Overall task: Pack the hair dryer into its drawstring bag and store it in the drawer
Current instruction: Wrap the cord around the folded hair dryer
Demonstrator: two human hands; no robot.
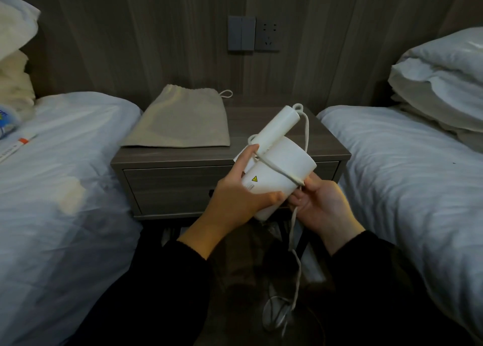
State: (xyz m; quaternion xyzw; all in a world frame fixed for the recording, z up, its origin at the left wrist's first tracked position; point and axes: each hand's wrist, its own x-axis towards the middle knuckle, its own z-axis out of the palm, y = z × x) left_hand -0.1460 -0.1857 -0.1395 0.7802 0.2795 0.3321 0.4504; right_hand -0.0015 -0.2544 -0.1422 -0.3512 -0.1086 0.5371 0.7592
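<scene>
A white hair dryer (281,162) with its handle folded against the body is held in front of the nightstand. My left hand (236,189) grips the dryer's body from the left. My right hand (317,204) pinches the white cord (294,230) at the dryer's lower right. One turn of cord lies around the body, and the rest hangs down to the floor. The beige drawstring bag (180,118) lies flat and empty-looking on the nightstand top, apart from both hands. The nightstand drawer (170,186) is shut.
The grey wooden nightstand (326,147) stands between two beds with white bedding (65,189), (418,176). Pillows (444,79) are piled at the right. A wall switch and socket (253,33) sit above the nightstand. Loose cord loops lie on the dark floor (277,311).
</scene>
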